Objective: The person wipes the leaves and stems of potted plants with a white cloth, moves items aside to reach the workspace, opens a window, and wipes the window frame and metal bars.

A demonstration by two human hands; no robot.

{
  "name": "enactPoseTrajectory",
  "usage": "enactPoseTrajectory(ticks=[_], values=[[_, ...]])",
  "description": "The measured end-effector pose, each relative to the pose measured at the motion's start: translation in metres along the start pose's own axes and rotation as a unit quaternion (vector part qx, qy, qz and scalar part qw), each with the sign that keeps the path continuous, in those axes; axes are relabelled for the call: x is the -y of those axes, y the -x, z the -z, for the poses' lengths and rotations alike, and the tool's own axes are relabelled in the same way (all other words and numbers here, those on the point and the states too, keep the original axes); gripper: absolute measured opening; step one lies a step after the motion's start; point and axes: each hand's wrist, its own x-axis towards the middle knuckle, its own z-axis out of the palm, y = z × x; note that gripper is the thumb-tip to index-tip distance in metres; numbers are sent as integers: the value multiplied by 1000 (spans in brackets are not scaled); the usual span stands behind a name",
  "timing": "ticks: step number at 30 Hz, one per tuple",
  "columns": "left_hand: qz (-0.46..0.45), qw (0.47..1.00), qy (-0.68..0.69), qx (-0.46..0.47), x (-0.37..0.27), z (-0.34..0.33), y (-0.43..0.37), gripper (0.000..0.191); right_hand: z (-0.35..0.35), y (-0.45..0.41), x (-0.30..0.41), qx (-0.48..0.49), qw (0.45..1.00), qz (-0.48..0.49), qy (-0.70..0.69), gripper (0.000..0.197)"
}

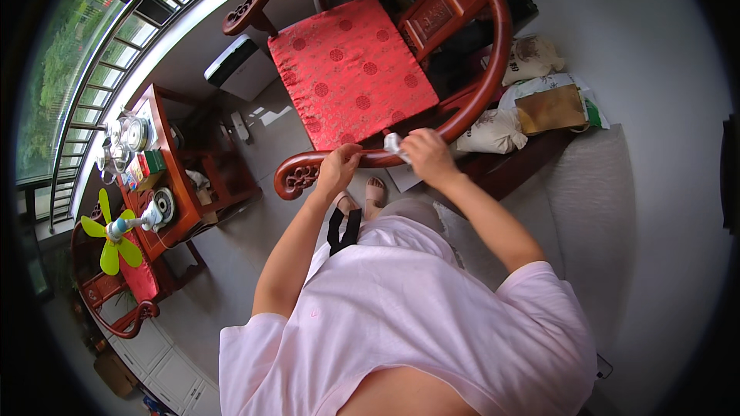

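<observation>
A carved red-brown wooden armchair (475, 101) stands before me, with a red patterned seat cushion (352, 69) on it. My left hand (340, 169) rests at the chair's curved arm rail, near its carved end; whether the fingers grip the rail is not plain. Farther along the same rail, my right hand (426, 153) holds a crumpled white cloth or tissue (395, 145) between its fingers. The cloth lies against the rail, between the two hands.
On the left, a wooden side table (184, 202) bears glassware, a small box (151, 163) and a fan with yellow-green blades (111, 232). White sacks (491, 132) and a brown flat package (550, 108) lie right of the chair. A white appliance (245, 69) stands behind it.
</observation>
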Motion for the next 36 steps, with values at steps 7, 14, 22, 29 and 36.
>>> enactPoseTrajectory(ticks=[7, 14, 22, 29, 36], values=[[-16, 999, 30, 19, -16, 1, -10, 27, 107, -51, -180, -77, 950, -53, 299, 11], [26, 999, 33, -33, -3, 22, 4, 30, 107, -148, -204, -150, 923, -181, 303, 15], [118, 930, 331, -110, 15, 73, 15, 44, -82, -132, -3, 61, 898, -230, -371, 8], [47, 859, 500, -103, 74, 148, 42, 24, -142, -162, 164, 127, 747, -256, -600, 20], [95, 870, 471, -113, 139, 250, 81, 28, -179, -219, 272, 188, 641, -357, -652, 32]])
